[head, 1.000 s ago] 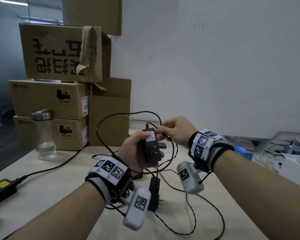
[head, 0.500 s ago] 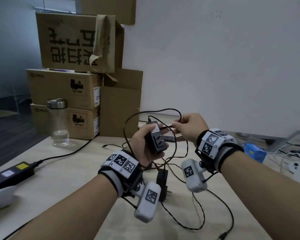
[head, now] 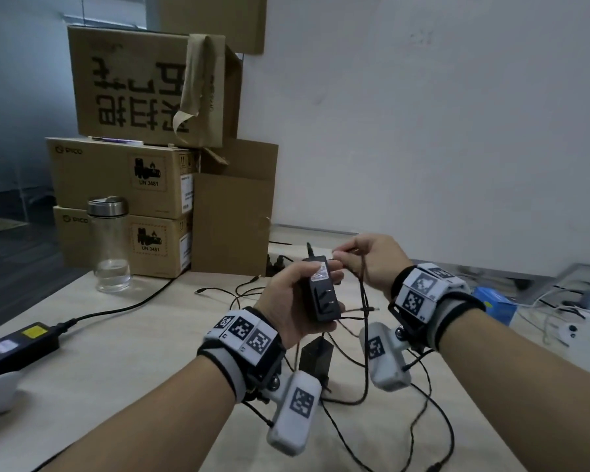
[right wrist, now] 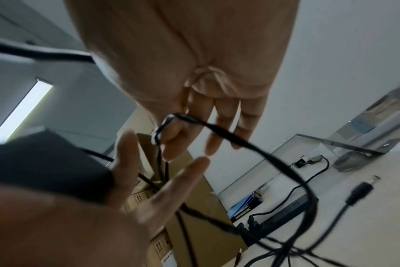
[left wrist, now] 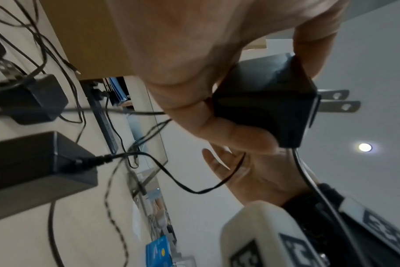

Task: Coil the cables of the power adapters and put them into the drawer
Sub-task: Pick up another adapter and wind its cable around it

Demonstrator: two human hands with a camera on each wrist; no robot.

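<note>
My left hand [head: 295, 294] grips a black power adapter [head: 321, 296] upright above the table [head: 123, 352], its plug prongs [left wrist: 338, 103] facing me. Just right of the adapter's top, my right hand [head: 346, 253] pinches its thin black cable [head: 363, 287] between thumb and forefinger. Loops of the cable hang from those fingers down to the table. In the right wrist view the cable [right wrist: 228, 135] bends over the fingertips. A second black adapter [head: 315, 356] lies on the table under my hands, with loose cables [head: 419, 424] spread around it. No drawer is in view.
Stacked cardboard boxes [head: 123, 178] stand at the back left, with a glass bottle [head: 109, 247] in front. A large black power brick [head: 17, 345] lies at the left edge. A power strip [right wrist: 283, 211] sits near the wall, and a blue box [head: 494, 304] to the right.
The wide cable loop that arched above the adapter has been drawn in. It now hangs in short loops from my right hand. The left hand keeps holding the adapter.
</note>
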